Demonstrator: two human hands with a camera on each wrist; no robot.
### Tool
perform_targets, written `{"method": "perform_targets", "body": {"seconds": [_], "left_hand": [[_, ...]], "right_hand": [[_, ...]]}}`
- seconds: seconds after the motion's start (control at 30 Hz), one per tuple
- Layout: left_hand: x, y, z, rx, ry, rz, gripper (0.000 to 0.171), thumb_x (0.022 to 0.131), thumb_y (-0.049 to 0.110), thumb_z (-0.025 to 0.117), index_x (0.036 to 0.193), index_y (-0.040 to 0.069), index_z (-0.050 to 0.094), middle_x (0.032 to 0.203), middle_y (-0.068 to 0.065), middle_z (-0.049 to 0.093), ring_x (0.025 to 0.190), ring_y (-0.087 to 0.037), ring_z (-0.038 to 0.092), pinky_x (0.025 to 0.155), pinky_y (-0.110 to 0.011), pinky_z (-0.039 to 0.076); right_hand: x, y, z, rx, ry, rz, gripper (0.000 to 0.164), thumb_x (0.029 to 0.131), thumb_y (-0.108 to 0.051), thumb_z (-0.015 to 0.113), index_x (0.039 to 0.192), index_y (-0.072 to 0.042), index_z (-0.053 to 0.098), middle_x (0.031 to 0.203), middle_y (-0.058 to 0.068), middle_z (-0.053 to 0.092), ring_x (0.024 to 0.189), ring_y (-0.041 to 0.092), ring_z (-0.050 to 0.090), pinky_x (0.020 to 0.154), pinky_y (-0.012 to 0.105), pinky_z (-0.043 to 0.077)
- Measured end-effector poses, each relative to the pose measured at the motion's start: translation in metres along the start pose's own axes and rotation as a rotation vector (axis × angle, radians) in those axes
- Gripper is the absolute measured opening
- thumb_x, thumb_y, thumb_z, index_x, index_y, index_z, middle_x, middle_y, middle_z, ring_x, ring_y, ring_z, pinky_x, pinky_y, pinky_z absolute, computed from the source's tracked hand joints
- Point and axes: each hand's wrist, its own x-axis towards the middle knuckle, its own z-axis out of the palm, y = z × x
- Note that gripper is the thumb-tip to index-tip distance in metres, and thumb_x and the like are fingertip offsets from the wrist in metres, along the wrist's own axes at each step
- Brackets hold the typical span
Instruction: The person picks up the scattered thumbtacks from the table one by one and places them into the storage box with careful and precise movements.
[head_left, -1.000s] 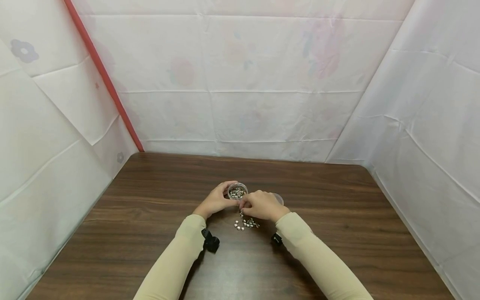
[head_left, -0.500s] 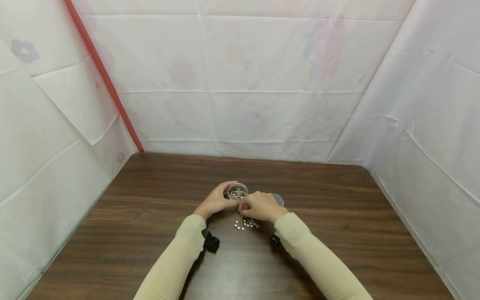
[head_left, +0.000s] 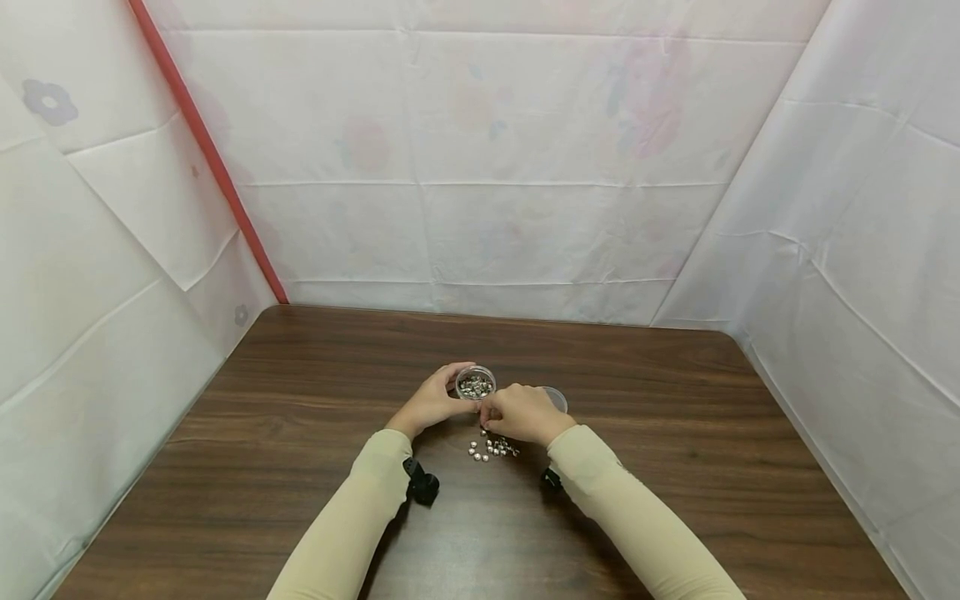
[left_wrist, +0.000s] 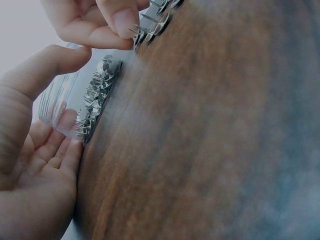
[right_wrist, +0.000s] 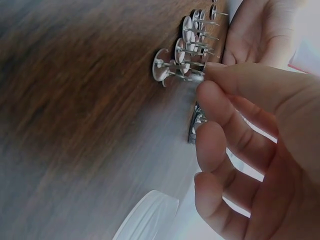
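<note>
- On the table [head_left: 750, 467], left hand [head_left: 433, 404] curls round a clear jar [left_wrist: 48, 104] of tacks [head_left: 476, 387]
- Right hand [head_left: 521, 412], fingertips close together, by loose tacks [right_wrist: 181, 50] — whether pinching one, cannot tell
- Lid [head_left: 557, 398] — partly hidden behind it

On the brown wood-grain surface [head_left: 675, 517], silver thumbtacks [head_left: 500, 448] lie nearer than the right hand [head_left: 525, 410], a clear tub [left_wrist: 52, 105] stands within the left hand [head_left: 431, 402], and a clear lid [right_wrist: 152, 220] lies behind the right.
</note>
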Motion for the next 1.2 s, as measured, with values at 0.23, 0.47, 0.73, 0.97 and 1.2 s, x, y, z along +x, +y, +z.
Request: {"method": "perform_targets", "body": {"seconds": [0.23,0.47,0.73,0.97,1.2], "left_hand": [[0.001,0.002,0.0,0.013,-0.001,-0.01,0.08,0.071,0.033,0.081,0.139,0.019,0.043,0.137,-0.004,0.043,0.122,-0.023,0.041,0.095,-0.049,0.043],[-0.008,0.019,-0.003,0.004,-0.038,-0.014,0.079,0.074,0.027,0.079,0.141,0.012,0.039,0.141,-0.014,0.038,0.126,-0.031,0.037,0.096,-0.052,0.042],[-0.015,0.031,-0.002,0.017,-0.016,-0.004,0.076,0.076,0.023,0.078,0.14,0.009,0.04,0.139,-0.017,0.041,0.124,-0.034,0.039,0.095,-0.052,0.042],[-0.014,0.027,-0.002,0.017,-0.036,-0.027,0.077,0.076,0.027,0.078,0.141,0.014,0.039,0.141,-0.013,0.039,0.127,-0.032,0.036,0.097,-0.052,0.041],[-0.019,0.039,-0.003,0.012,-0.052,-0.031,0.076,0.078,0.023,0.077,0.142,0.009,0.037,0.142,-0.017,0.037,0.127,-0.034,0.035,0.099,-0.054,0.039]], "right_hand": [[-0.001,0.004,0.0,0.001,0.018,-0.005,0.011,0.091,-0.031,0.06,0.084,-0.029,0.067,0.073,-0.016,0.061,0.056,0.0,0.05,0.05,0.028,0.046],[-0.003,0.006,-0.003,-0.004,0.026,0.005,0.012,0.09,-0.037,0.06,0.082,-0.029,0.065,0.07,-0.015,0.061,0.054,0.0,0.05,0.049,0.029,0.046],[-0.005,0.008,-0.006,-0.01,0.05,0.028,0.011,0.09,-0.036,0.061,0.081,-0.03,0.065,0.064,-0.015,0.058,0.053,0.003,0.048,0.046,0.028,0.042],[-0.004,0.013,-0.015,0.009,0.106,0.058,0.013,0.091,-0.039,0.058,0.083,-0.029,0.062,0.067,-0.017,0.058,0.053,0.002,0.049,0.049,0.029,0.044],[0.0,0.011,-0.02,0.039,0.18,0.085,0.011,0.091,-0.035,0.056,0.085,-0.028,0.062,0.076,-0.016,0.065,0.058,-0.001,0.051,0.054,0.03,0.048]]}}
